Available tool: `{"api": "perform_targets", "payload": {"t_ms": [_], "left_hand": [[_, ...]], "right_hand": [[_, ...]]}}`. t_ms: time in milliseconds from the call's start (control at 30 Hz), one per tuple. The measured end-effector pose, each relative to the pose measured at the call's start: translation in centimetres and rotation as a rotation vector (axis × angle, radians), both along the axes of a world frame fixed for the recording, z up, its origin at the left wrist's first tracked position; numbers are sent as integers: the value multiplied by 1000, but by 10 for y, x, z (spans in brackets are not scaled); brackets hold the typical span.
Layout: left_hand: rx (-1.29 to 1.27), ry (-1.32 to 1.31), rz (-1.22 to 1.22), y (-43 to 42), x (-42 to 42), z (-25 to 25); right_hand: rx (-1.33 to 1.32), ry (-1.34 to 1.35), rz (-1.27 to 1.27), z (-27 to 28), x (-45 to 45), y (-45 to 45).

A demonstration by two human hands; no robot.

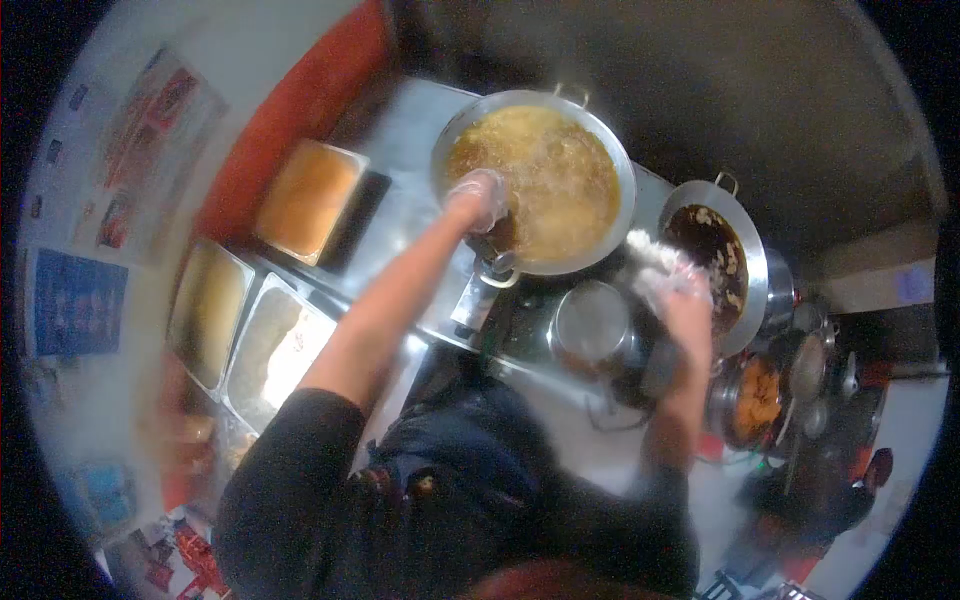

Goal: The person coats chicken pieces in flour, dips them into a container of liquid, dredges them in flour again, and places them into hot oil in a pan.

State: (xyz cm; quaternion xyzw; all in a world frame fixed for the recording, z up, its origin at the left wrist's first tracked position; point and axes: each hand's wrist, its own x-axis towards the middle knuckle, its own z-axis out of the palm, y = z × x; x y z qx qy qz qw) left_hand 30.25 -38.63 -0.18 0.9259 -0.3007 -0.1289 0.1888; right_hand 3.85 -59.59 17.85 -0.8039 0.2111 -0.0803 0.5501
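My left hand (480, 198), in a thin clear glove, is over the left edge of a large round pan (622, 160) of bubbling yellowish oil (550, 170). Its fingers are blurred, and what they hold, if anything, cannot be made out. My right hand (683, 292), also in a clear glove, is at the left edge of a second pan (755, 250). White floury pieces (645, 243) are at its fingers. Dark oil (705, 240) with pale pieces floating in it fills part of that pan.
A round metal strainer or pot (592, 322) stands between the pans, nearer my body. Metal trays stand at the left, one with an orange-brown surface (312, 195), one with white flour (298, 355). At the right is a bowl of orange food (757, 400).
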Motion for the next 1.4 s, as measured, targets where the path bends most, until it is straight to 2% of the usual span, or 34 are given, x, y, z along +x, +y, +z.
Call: {"api": "perform_targets", "payload": {"t_ms": [33, 67, 100, 167, 233, 300, 333, 367, 400, 433, 467, 500, 533, 600, 633, 667, 700, 733, 767, 833, 867, 900, 933, 967, 1000, 1033, 1100, 1133, 1167, 1200, 1233, 1300, 1333, 1400], "left_hand": [[88, 20, -61, 0, 12, -11], [82, 17, -48, 3, 15, -5], [43, -85, 4, 8, 15, 5], [14, -170, 88, 29, 16, 19], [-403, -319, 125, 77, 15, 27], [-475, -378, 190, 149, -46, 98], [-332, -458, 351, 189, -59, 89], [-451, -503, 432, 223, -88, 111], [-483, -597, 503, 262, -111, 108], [-552, -598, 535, 297, -144, 123], [-722, -582, 587, 322, -177, 131], [-652, -569, 715, 361, -210, 117], [-587, -551, 834, 400, -238, 97], [-443, -490, 1074, 433, -302, 80], [-445, -492, 1096, 448, -322, 57], [-766, -360, 1261, 460, -341, 26], [-932, -285, 1337, 460, -353, 19], [-1105, -221, 1417, 460, -366, 13], [-1027, -169, 1499, 431, -364, 37], [-704, -350, 1360, 430, -373, 27], [-452, -557, 1131, 438, -381, 7], [-461, -559, 1147, 441, -384, 5], [-429, -569, 1152, 440, -383, 3], [-396, -584, 1154, 440, -381, 1], [-597, -515, 1222, 439, -381, -4], [-609, -523, 1231, 441, -382, -4], [-427, -525, 1205, 443, -383, -3], [-483, -512, 1219, 443, -383, -8], [-493, -504, 1211, 441, -384, -6], [-593, -456, 1249, 438, -383, -1], [-694, -410, 1287, 438, -380, 5], [-713, -372, 1287, 437, -380, 16], [-726, -332, 1295, 436, -380, 18], [-716, -351, 1279, 438, -381, 11]], "right_hand": [[-34, -5, -8, -8, -2, 2], [140, -42, 60, -20, -1, 3], [94, 25, 48, -9, 1, 17], [-166, -103, 194, -16, 10, 35], [73, -162, 250, -54, 28, 55], [57, -164, 350, -53, 40, 108], [214, -166, 416, -59, 50, 136], [371, -159, 480, -65, 58, 163], [246, -95, 610, -70, 66, 189], [263, -98, 747, -74, 74, 223], [238, -266, 860, -93, 82, 256], [344, -122, 963, -87, 86, 290], [258, 15, 1012, -66, 87, 322], [-71, -238, 1128, -148, 104, 395], [-277, -241, 1188, -165, 113, 431], [-487, -248, 1237, -177, 119, 463], [-493, -249, 1255, -195, 122, 489], [-509, -133, 1231, -213, 125, 513], [-517, -24, 1207, -217, 125, 525], [-565, -48, 1163, -234, 115, 549], [-608, -60, 1104, -246, 109, 560], [-621, -63, 1117, -263, 110, 563], [-823, -277, 1336, -280, 115, 558], [-667, -60, 1402, -257, 118, 554], [-522, 161, 1423, -233, 120, 550], [-538, 155, 1429, -218, 121, 539], [-279, 77, 1450, -203, 129, 518], [-287, 82, 1445, -216, 134, 515], [-295, 113, 1306, -246, 142, 511], [-301, 137, 1166, -247, 141, 510], [-307, 136, 1157, -247, 141, 508], [-589, 16, 1095, -207, 121, 514], [-590, 18, 1094, -219, 123, 516], [-874, -76, 1389, -259, 132, 520]]}}
